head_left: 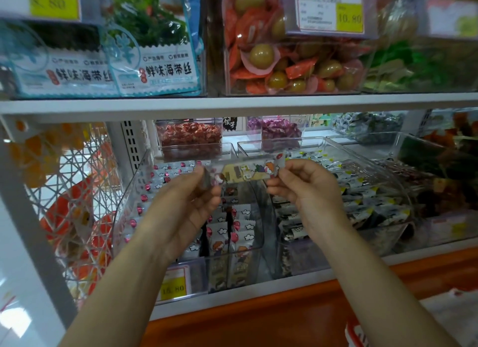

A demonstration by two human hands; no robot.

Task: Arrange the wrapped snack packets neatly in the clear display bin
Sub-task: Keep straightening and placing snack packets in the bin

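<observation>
Left hand [191, 204], right hand [307, 188]: pinch grips.

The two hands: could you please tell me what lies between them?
In the head view, one wrapped snack packet spans the gap, its ends pinched by the left hand and right hand, above the clear display bin.

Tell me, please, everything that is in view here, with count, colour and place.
snack packet: one, clear with yellow print, held above the bin
clear display bin: one, transparent, lower shelf centre
stacked packets: many, white with pink balloons, inside that bin
neighbouring packets: many, black, white and yellow, bin to the right
kelp packs: two, blue and white, upper shelf left
round snacks: many, olive in orange wrappers, upper shelf bin
red sweets: many, red, box at the back
wire basket: one, white, far left
left hand: one, pinches the packet's left end
right hand: one, pinches its right end
</observation>
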